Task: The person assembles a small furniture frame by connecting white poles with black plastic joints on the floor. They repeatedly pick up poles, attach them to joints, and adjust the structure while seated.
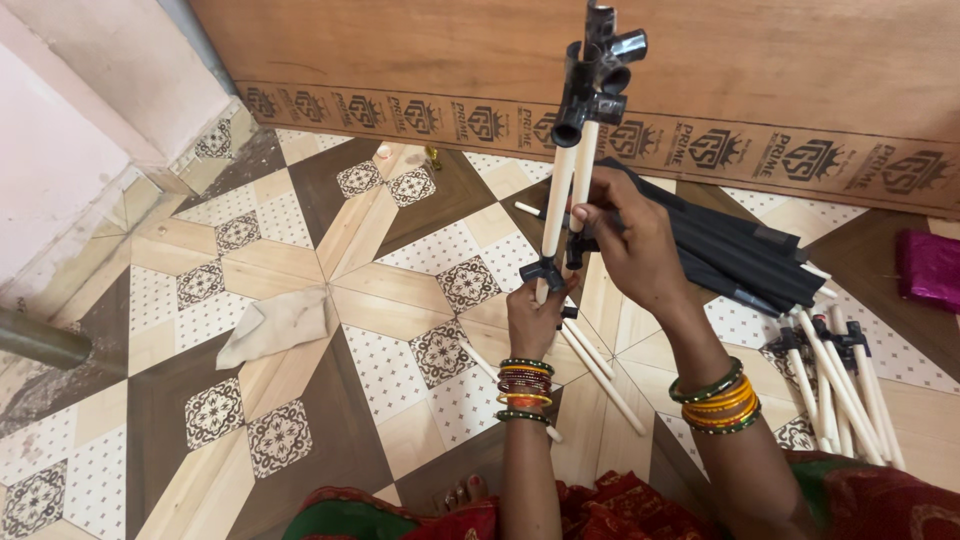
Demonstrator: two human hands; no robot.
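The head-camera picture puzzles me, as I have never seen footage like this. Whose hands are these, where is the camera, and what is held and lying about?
The camera sits on the person's head and looks down, so both hands are that person's own; no machine is here. The left hand grips the lower end of two white rods held upright, at a black joint. The right hand grips the rods higher up. At their top sit black tube connectors. Both wrists wear bangles. The patterned tile floor holds a pale cloth, loose white rods, a dark folded bundle, more rods with black joints at the right, and a pink thing. A wooden board stands behind.
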